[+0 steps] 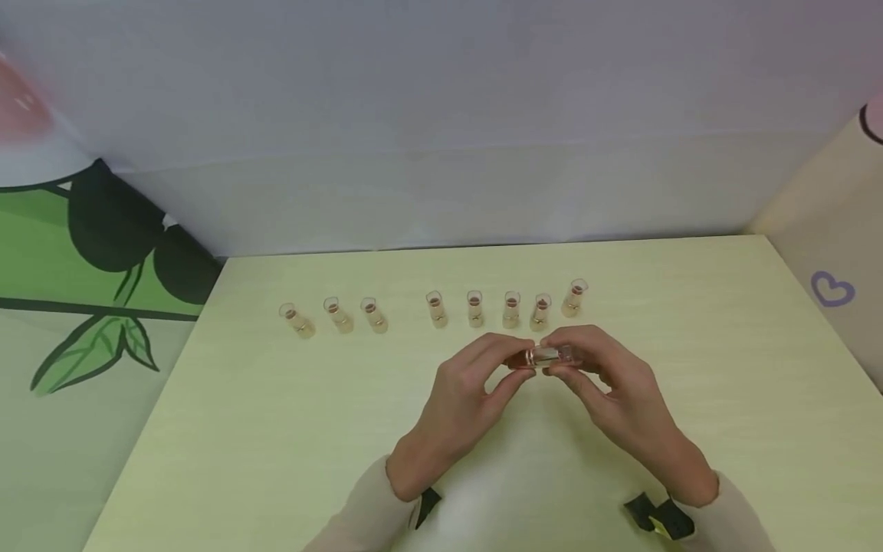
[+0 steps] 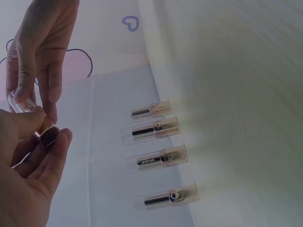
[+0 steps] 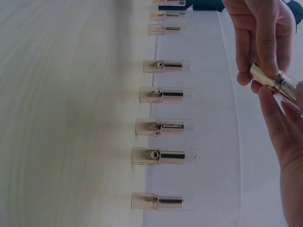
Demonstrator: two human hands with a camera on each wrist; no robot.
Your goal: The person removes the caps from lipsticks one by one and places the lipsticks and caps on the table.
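A lipstick tube (image 1: 546, 356) with a gold base and a clear cap lies sideways between both hands, raised over the table in front of a row of similar tubes. My left hand (image 1: 465, 391) pinches its base end with thumb and fingers; the gold base (image 3: 260, 75) shows plainly in the right wrist view. At the other end, my right hand (image 1: 621, 387) pinches the clear cap (image 2: 18, 101). Just beyond the hands stand several upright lipstick tubes (image 1: 475, 309), each with a gold middle and a clear cap.
The upright tubes line the back part of the pale table (image 1: 276, 429), with a wider gap between the left three and the others. A grey-white wall (image 1: 441, 195) rises behind the table's back edge. A side panel with a heart drawing (image 1: 832, 289) borders the right.
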